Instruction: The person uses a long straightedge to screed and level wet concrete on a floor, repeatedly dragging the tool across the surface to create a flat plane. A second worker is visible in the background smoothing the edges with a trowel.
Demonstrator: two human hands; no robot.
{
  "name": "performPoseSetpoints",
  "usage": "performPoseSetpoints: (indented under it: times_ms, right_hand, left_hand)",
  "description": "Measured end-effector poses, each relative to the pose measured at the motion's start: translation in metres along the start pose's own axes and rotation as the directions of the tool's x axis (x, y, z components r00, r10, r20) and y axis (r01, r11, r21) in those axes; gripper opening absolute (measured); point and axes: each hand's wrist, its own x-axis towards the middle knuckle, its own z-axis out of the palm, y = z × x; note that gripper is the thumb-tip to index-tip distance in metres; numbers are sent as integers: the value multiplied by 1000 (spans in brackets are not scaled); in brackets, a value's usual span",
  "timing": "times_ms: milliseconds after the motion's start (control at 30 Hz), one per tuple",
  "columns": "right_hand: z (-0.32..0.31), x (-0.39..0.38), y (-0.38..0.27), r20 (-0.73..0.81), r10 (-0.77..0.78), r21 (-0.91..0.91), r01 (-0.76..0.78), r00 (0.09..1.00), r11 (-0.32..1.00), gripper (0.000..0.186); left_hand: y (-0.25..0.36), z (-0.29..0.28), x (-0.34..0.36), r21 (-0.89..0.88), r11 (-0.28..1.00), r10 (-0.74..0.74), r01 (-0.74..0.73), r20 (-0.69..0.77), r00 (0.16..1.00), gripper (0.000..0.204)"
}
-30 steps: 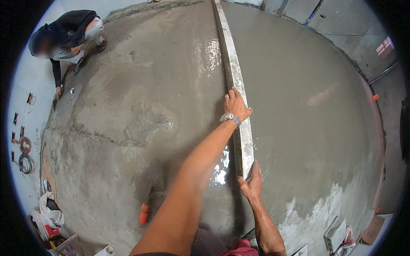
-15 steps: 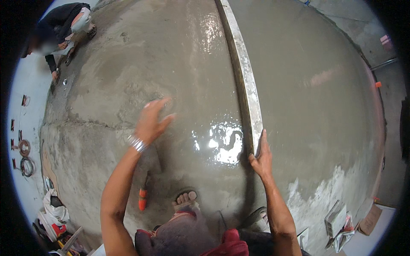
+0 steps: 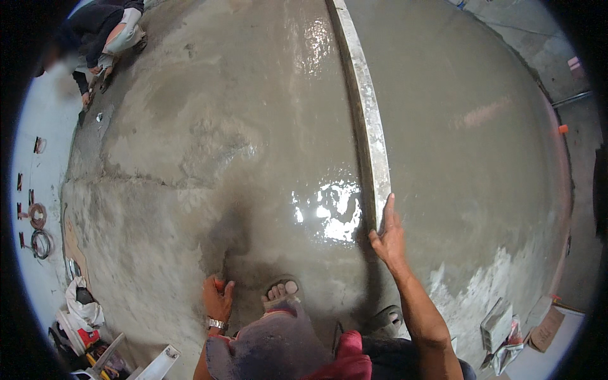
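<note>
My left hand [image 3: 217,299], with a metal-banded watch at the wrist, is closed around the orange handle of a trowel. The trowel's dark blade [image 3: 228,234] lies on the wet cement floor just ahead of that hand. In my right hand [image 3: 390,242] is the near end of a long screed board [image 3: 368,101], thumb on its left side and fingers along its right. The board runs away from me across wet grey cement [image 3: 285,126], and its far end passes out of the top of the view.
At the far left another person [image 3: 101,38] crouches by the wall, one hand low at the floor. Cable coils [image 3: 39,244] hang on the left wall. A white bag [image 3: 83,310] sits at lower left. A block [image 3: 497,323] and cardboard [image 3: 546,329] lie at lower right. My sandalled foot [image 3: 280,290] stands on the floor.
My left hand has come down and back toward me and taken hold of the trowel's orange handle. My right hand stays at the board's end, with the board nearly still.
</note>
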Motion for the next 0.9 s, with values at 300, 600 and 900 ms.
performPoseSetpoints:
  times_ms: [300, 600, 900]
  right_hand:
    - [7, -1, -3, 14, -32, -1, 32, 999, 999, 100]
    - [21, 20, -10, -23, -45, 87, 47, 999, 995, 100]
    - [29, 21, -24, -19, -57, 53, 58, 998, 997, 99]
  left_hand:
    - [-28, 17, -8, -232, 967, -113, 101, -40, 993, 25]
    - [-128, 3, -36, -235, 947, -301, 219, -412, 860, 30]
    - [-135, 10, -48, -137, 942, -335, 307, -465, 820, 34]
